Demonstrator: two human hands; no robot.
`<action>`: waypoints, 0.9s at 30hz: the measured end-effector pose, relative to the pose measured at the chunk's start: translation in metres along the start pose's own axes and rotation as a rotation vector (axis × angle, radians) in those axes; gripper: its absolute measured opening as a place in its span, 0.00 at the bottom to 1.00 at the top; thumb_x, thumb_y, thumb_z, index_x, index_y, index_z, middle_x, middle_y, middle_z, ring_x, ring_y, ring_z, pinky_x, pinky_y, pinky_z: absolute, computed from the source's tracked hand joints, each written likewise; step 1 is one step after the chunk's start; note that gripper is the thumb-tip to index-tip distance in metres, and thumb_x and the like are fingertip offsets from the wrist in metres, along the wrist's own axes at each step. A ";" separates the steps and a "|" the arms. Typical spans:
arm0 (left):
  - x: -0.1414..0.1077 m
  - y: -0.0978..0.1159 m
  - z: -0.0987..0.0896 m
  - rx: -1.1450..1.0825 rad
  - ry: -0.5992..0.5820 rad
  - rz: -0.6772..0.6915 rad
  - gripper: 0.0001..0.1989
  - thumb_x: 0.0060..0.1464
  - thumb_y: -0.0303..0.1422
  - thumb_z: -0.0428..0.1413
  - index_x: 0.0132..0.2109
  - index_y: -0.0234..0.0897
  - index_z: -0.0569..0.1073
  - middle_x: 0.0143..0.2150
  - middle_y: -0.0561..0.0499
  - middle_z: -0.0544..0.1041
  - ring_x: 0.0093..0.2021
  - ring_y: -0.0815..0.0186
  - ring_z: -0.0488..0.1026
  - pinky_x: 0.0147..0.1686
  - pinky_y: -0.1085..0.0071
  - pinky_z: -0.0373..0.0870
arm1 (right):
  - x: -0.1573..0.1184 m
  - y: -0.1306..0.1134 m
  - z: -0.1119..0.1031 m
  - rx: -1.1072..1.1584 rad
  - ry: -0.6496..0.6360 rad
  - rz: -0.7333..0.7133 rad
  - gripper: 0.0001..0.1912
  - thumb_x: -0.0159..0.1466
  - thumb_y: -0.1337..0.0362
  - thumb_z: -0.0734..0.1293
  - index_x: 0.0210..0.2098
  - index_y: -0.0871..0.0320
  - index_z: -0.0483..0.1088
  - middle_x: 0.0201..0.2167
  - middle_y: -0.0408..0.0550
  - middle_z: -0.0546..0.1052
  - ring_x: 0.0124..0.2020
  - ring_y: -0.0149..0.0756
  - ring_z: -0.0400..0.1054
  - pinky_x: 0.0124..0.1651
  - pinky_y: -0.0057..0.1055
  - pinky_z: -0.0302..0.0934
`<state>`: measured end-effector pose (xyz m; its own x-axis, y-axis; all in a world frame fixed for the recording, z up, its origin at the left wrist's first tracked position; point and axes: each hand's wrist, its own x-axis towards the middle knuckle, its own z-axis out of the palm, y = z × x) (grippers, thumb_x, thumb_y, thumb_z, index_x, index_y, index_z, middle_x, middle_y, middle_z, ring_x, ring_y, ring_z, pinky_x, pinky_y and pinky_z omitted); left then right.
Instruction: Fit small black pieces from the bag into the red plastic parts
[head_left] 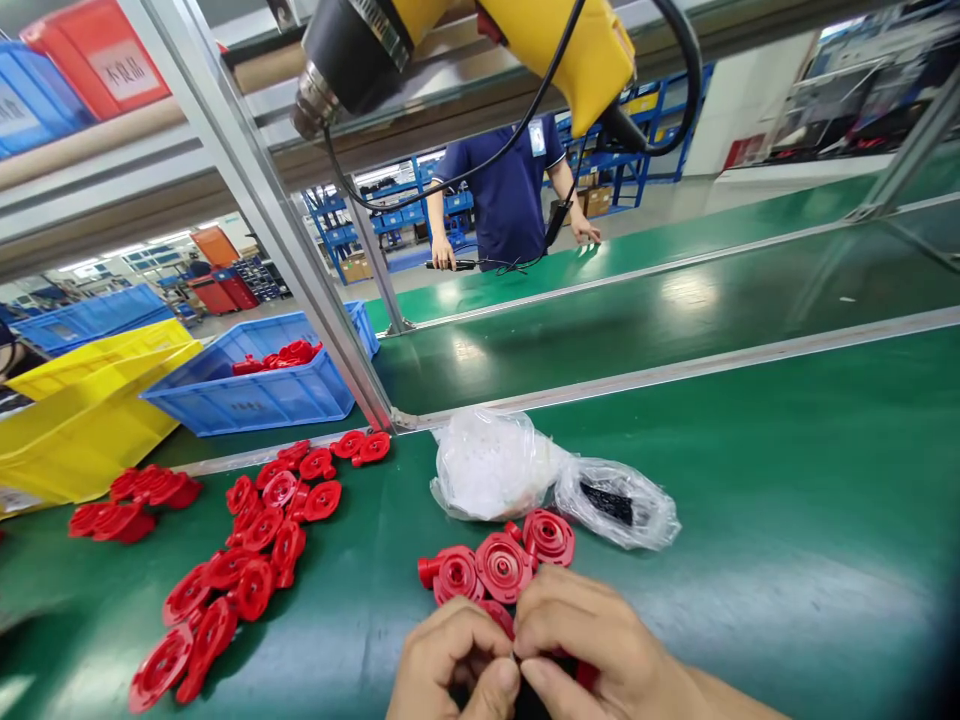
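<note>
My left hand (452,662) and my right hand (600,640) meet at the bottom middle, thumbs and fingers pinched together. Something tiny may sit between the fingertips, but I cannot make it out. Below them a dark shape and a bit of red show, mostly hidden. Just beyond my fingers lie several round red plastic housings (503,567) with short side spouts, one partly covered by my hands. Behind these rest a clear plastic bag of white pieces (491,465) and an open clear bag (619,505) with small black parts inside.
Many more red housings (259,530) lie loose on the green bench (787,500) at left. A blue bin (255,395) with red parts and yellow bins (82,410) stand behind. A yellow heat gun (577,60) hangs overhead, its cord drooping. A person (510,190) stands across the bench.
</note>
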<state>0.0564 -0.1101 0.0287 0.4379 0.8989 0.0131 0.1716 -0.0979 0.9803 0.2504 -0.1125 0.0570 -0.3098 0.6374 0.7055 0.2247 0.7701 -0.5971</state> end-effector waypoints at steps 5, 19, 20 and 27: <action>0.003 -0.006 -0.008 0.083 -0.114 0.143 0.13 0.56 0.41 0.57 0.35 0.34 0.76 0.29 0.48 0.71 0.25 0.74 0.66 0.24 0.81 0.63 | 0.000 -0.002 -0.004 0.154 -0.105 0.303 0.04 0.63 0.65 0.64 0.33 0.58 0.70 0.27 0.44 0.74 0.27 0.29 0.66 0.32 0.24 0.60; 0.006 0.015 0.002 -0.087 -0.033 -0.059 0.21 0.53 0.48 0.58 0.32 0.31 0.72 0.28 0.50 0.68 0.20 0.76 0.67 0.20 0.80 0.66 | -0.007 0.006 0.008 0.302 -0.057 0.469 0.11 0.66 0.57 0.65 0.32 0.57 0.71 0.26 0.43 0.72 0.27 0.29 0.65 0.31 0.25 0.60; 0.007 0.016 0.003 -0.142 -0.035 -0.101 0.23 0.51 0.50 0.59 0.32 0.31 0.71 0.27 0.51 0.68 0.20 0.76 0.67 0.20 0.80 0.66 | -0.007 0.006 0.007 0.276 -0.052 0.442 0.09 0.66 0.58 0.65 0.34 0.56 0.72 0.27 0.43 0.73 0.29 0.30 0.66 0.32 0.25 0.61; 0.008 0.011 0.010 -0.417 -0.086 -0.281 0.32 0.36 0.59 0.63 0.33 0.33 0.70 0.18 0.57 0.67 0.17 0.75 0.66 0.17 0.80 0.65 | -0.017 0.018 0.007 0.117 -0.051 0.117 0.04 0.67 0.62 0.64 0.40 0.50 0.72 0.31 0.45 0.76 0.33 0.32 0.72 0.35 0.23 0.68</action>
<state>0.0708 -0.1086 0.0374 0.4990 0.8261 -0.2619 -0.0654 0.3373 0.9391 0.2530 -0.1097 0.0316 -0.3349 0.7182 0.6100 0.1534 0.6803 -0.7167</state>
